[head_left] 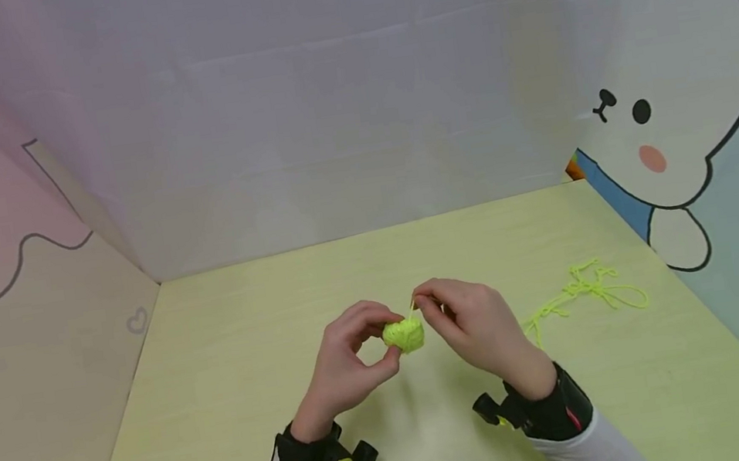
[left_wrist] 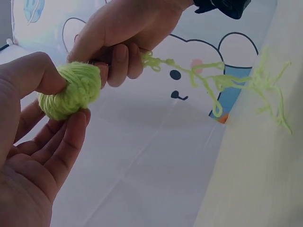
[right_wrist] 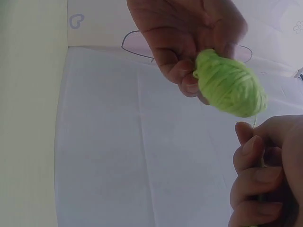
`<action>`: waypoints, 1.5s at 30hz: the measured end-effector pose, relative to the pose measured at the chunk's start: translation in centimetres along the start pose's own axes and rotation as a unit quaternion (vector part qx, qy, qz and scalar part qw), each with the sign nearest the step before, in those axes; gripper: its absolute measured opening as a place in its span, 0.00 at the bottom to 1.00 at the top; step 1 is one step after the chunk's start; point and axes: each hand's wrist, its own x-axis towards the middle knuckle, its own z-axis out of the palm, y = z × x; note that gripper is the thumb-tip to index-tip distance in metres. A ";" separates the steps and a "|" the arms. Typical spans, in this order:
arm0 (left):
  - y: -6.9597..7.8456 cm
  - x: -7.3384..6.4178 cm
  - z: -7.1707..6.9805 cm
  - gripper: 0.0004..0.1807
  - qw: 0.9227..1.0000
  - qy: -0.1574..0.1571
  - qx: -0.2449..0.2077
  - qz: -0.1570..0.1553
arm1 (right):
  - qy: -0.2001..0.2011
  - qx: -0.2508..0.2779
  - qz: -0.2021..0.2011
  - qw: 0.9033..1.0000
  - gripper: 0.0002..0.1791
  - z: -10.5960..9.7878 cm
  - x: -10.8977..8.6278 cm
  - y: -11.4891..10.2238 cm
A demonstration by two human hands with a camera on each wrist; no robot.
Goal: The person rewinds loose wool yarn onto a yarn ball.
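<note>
A small ball of neon yellow-green yarn is held up over the table between the thumb and fingers of my left hand. Just to its right, my right hand pinches the strand that rises from the ball. In the left wrist view the wound ball shows its wrapped layers, and yarn trails out behind the right hand. The right wrist view shows the ball as an oval, with the right hand's curled fingers below it.
A loose tangle of the same yarn lies on the pale table to the right, its tail running toward the right forearm. White and printed panels with cartoon figures border the table's back and sides.
</note>
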 end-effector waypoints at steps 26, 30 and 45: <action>-3.2 -0.9 -0.4 0.19 0.949 0.243 -0.082 -0.185 | -0.230 0.041 -0.027 0.972 0.14 1.3 -0.6 -1.8; -2.4 -0.6 -0.2 0.20 0.960 0.226 -0.006 -0.166 | -0.194 0.057 -0.061 0.977 0.11 0.8 -0.6 -1.9; -2.7 -1.2 -0.1 0.24 0.990 0.022 -0.037 -0.135 | -0.014 -0.002 -0.013 1.000 0.05 -0.3 -0.2 -0.4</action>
